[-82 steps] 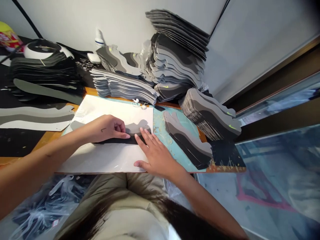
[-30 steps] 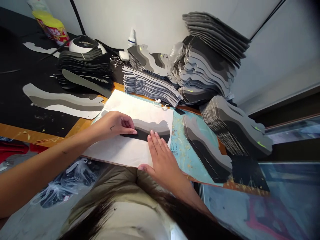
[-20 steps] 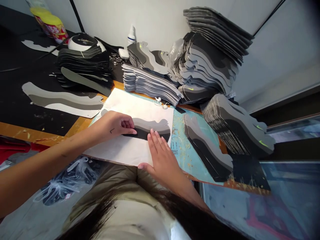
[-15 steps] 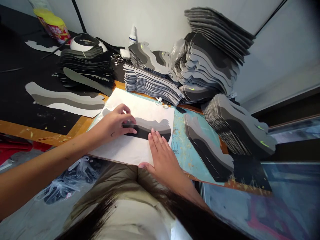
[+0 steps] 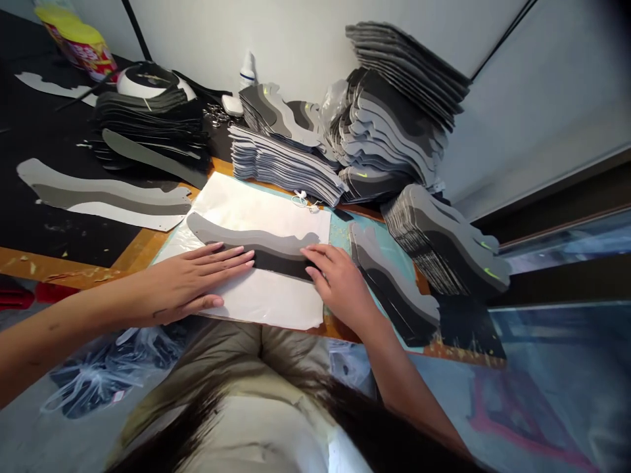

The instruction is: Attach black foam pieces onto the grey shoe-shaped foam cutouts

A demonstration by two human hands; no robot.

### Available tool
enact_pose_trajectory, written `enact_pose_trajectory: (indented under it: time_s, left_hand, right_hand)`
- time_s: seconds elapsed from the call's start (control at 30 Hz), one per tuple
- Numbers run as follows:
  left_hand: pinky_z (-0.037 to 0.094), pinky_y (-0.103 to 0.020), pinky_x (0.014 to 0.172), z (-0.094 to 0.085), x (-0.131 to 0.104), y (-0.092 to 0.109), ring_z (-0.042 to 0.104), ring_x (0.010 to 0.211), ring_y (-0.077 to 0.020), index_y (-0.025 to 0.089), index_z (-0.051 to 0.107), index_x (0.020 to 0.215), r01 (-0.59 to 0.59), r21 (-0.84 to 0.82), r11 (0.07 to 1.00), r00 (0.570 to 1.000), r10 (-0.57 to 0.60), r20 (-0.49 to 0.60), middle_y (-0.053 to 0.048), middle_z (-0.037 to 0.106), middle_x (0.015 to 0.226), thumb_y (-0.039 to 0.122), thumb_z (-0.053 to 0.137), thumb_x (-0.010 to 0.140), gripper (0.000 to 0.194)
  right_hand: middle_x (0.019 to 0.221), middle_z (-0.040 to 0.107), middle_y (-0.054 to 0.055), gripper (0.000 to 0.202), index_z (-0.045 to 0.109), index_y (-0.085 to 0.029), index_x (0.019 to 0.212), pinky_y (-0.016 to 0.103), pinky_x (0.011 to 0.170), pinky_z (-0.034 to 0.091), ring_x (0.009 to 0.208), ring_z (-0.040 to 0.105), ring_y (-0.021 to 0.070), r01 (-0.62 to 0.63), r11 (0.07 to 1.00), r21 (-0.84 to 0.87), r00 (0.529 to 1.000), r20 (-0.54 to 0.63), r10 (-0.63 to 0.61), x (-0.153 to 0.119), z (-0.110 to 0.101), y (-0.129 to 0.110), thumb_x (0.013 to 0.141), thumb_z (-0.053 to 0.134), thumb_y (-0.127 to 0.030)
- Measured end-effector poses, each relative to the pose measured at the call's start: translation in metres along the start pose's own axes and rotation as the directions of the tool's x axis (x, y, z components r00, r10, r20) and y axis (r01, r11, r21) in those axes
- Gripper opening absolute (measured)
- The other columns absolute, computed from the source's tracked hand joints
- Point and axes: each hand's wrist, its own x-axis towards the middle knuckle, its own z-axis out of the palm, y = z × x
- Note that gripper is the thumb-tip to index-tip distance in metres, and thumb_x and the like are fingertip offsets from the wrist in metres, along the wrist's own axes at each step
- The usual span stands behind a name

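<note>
A wavy strip in light grey, dark grey and black (image 5: 276, 255) lies on a white sheet (image 5: 266, 302) in front of me. My left hand (image 5: 182, 282) rests flat, fingers stretched out over the strip's left part and the sheet. At the strip's right end, my right hand (image 5: 340, 279) touches the black and grey edge with bent fingers; its thumb and forefinger are apart. The far left end of the strip is uncovered, while the right hand hides part of its right end.
Right of the sheet lie similar pieces (image 5: 394, 282) and a stack (image 5: 434, 243). Behind stand tall stacks (image 5: 394, 125) and white-edged pieces (image 5: 286, 164). At left are a grey strip (image 5: 103, 194), black pieces (image 5: 148, 131) and yellow-lidded tubs (image 5: 86, 49).
My left hand has flattened and moved left and down. My right hand has shifted to the strip's right end, its fingers now bent. The whole view has moved slightly.
</note>
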Motion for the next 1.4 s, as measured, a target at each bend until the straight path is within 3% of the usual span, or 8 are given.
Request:
enact_pose_trajectory:
  time_s: [0.1,0.23,0.43,0.53,0.67,0.93,1.17,1.4]
  left_hand:
    - [0.002,-0.034,0.13,-0.007,0.008,0.002,0.023,0.158,-0.0218,0.021,0.0,0.171,-0.006,0.005,1.0,1.0,0.006,-0.022,-0.007,0.027,0.168,0.055,0.042,0.108,0.083]
    - [0.005,-0.032,0.13,-0.012,0.03,0.009,0.019,0.159,-0.0232,0.017,0.0,0.171,-0.071,-0.017,0.997,0.997,0.07,-0.029,-0.01,0.017,0.171,0.06,0.046,0.105,0.091]
    - [0.008,-0.035,0.13,0.006,0.05,0.008,0.012,0.161,-0.0279,0.01,-0.004,0.169,-0.053,-0.062,0.997,0.998,0.051,-0.024,-0.016,0.006,0.172,0.066,0.045,0.103,0.1]
    - [0.009,-0.037,0.13,0.011,0.05,0.008,0.011,0.16,-0.0299,0.008,-0.004,0.169,-0.042,-0.072,0.997,0.999,0.04,-0.018,-0.018,0.006,0.171,0.069,0.044,0.102,0.102]
    - [0.008,-0.037,0.13,0.01,0.05,0.009,0.011,0.161,-0.0291,0.008,-0.004,0.169,-0.04,-0.07,0.997,0.999,0.038,-0.032,-0.017,0.006,0.172,0.071,0.042,0.102,0.103]
    - [0.008,-0.036,0.13,0.009,0.05,0.009,0.01,0.161,-0.0278,0.01,-0.005,0.169,-0.028,-0.088,0.996,1.0,0.027,-0.012,-0.016,0.006,0.172,0.073,0.042,0.101,0.105]
    - [0.008,-0.036,0.13,0.005,0.05,0.008,0.012,0.161,-0.0285,0.012,-0.01,0.169,-0.04,-0.124,0.991,0.999,0.041,0.012,-0.017,0.006,0.172,0.071,0.044,0.101,0.105]
    - [0.006,-0.039,0.131,0.002,0.052,0.009,0.01,0.161,-0.0311,0.016,0.01,0.171,-0.038,-0.118,0.992,0.998,0.044,0.052,-0.014,0.002,0.172,0.07,0.046,0.1,0.096]
  right_hand:
    - [0.135,0.039,0.004,0.039,0.069,-0.025,0.139,0.027,0.122,0.041,0.128,0.037,0.0086,-0.111,0.994,0.013,0.994,0.019,0.111,0.001,0.001,0.002,0.1,0.068,-0.027]
    - [0.131,0.039,0.007,0.039,0.071,-0.022,0.136,0.021,0.121,0.041,0.126,0.037,0.0068,-0.164,0.986,-0.017,0.985,0.05,0.165,0.003,-0.003,-0.008,0.097,0.072,-0.027]
    - [0.12,0.045,0.008,0.038,0.068,-0.014,0.129,0.016,0.11,0.036,0.116,0.038,0.0073,-0.246,0.963,-0.111,0.929,0.257,0.267,0.024,-0.029,-0.024,0.095,0.077,-0.028]
    - [0.112,0.048,0.006,0.034,0.068,-0.014,0.127,0.005,0.093,0.027,0.104,0.037,0.0031,-0.259,0.962,-0.087,0.889,0.368,0.273,0.033,-0.038,-0.024,0.101,0.072,-0.036]
    - [0.105,0.05,0.006,0.031,0.069,-0.007,0.115,0.007,0.078,0.013,0.093,0.033,-0.0012,-0.246,0.969,-0.007,0.838,0.501,0.216,0.04,-0.041,-0.016,0.11,0.058,-0.035]
    - [0.093,0.05,0.003,0.043,0.062,0.004,0.106,0.005,0.072,0.019,0.077,0.032,-0.007,-0.304,0.926,0.224,0.746,0.66,0.085,0.052,-0.037,0.005,0.114,0.044,-0.034]
    - [0.091,0.049,0.002,0.043,0.056,0.005,0.1,0.007,0.068,0.018,0.071,0.027,-0.0081,-0.312,0.922,0.228,0.708,0.703,0.065,0.055,-0.038,0.006,0.113,0.042,-0.034]
    - [0.081,0.046,0.002,0.042,0.062,0.004,0.099,0.011,0.068,0.011,0.071,0.027,-0.0076,-0.305,0.946,0.108,0.729,0.666,0.159,0.054,-0.04,-0.003,0.111,0.049,-0.035]
